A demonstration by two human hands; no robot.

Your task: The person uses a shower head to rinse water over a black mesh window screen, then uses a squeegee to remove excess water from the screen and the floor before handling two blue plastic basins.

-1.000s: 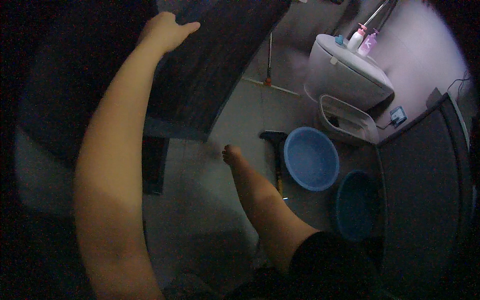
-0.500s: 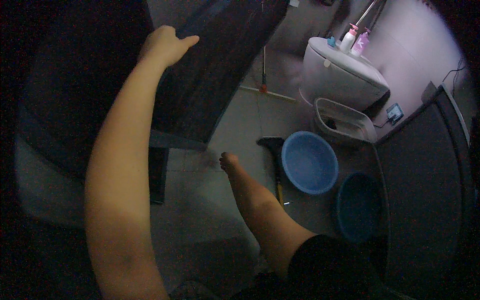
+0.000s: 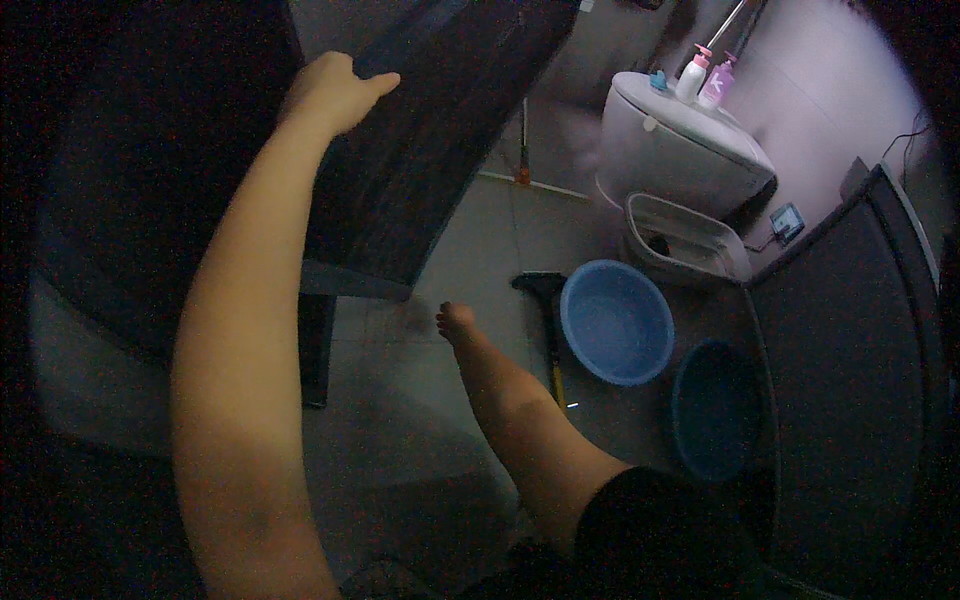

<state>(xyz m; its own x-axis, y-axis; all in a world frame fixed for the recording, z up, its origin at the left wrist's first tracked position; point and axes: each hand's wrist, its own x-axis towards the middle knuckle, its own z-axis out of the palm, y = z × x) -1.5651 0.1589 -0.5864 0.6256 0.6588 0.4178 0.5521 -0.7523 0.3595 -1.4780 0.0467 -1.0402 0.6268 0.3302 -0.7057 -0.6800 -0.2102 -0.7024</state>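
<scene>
My left arm reaches up along the left side to a dark door (image 3: 440, 130). There my left hand (image 3: 332, 92) is closed on the door, with its thumb stretched out to the right over the dark surface. The fingers curl away, and their tips are hidden. My right hand is out of the picture. Below and right of the door, my bare leg and foot (image 3: 457, 318) extend from dark shorts over the tiled floor (image 3: 400, 400).
A blue basin (image 3: 617, 322) and a dark teal basin (image 3: 716, 410) stand right of my leg, beside a black-headed tool with a yellow handle (image 3: 546, 285). Beyond are a clear tub (image 3: 690, 240), a white lidded fixture (image 3: 680, 150) bearing two pump bottles (image 3: 693, 75), and a floor squeegee (image 3: 523, 176).
The basins, tub and white fixture have shifted very slightly left and up in the picture. My left hand keeps its place on the door.
</scene>
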